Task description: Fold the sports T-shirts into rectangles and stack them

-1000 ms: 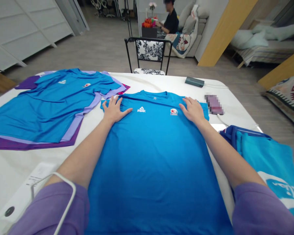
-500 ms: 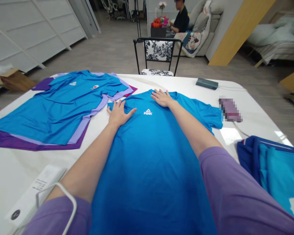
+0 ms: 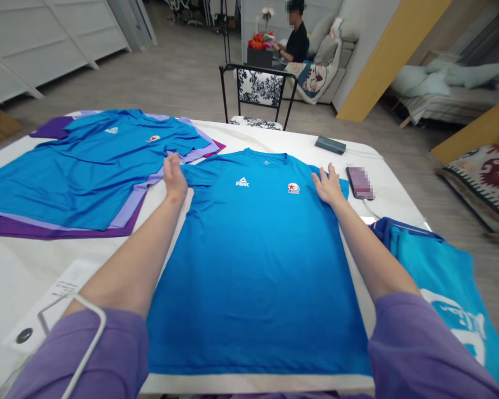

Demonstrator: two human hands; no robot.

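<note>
A blue T-shirt (image 3: 258, 249) lies spread face up before me, its collar away from me, with a white PEAK logo and a round red-and-white badge on the chest. My right hand (image 3: 329, 185) rests on its right shoulder by the sleeve, fingers spread. Beside the left sleeve is my left hand (image 3: 175, 174), turned on edge with its fingers extended; whether it touches the cloth I cannot tell. To the left, a second blue T-shirt (image 3: 108, 160) lies flat over lilac and purple garments (image 3: 62, 231).
The white table (image 3: 8, 266) bears a dark grey box (image 3: 330, 145), a phone (image 3: 360, 183) with a cable, and folded blue clothes (image 3: 436, 260) at right. A white device (image 3: 45, 310) lies near my left forearm. Beyond stand a chair (image 3: 260, 87) and a seated person (image 3: 297, 41).
My right hand has moved right from the collar to the shoulder, uncovering the badge. My left hand has shifted left off the chest to the sleeve. The view has turned slightly right.
</note>
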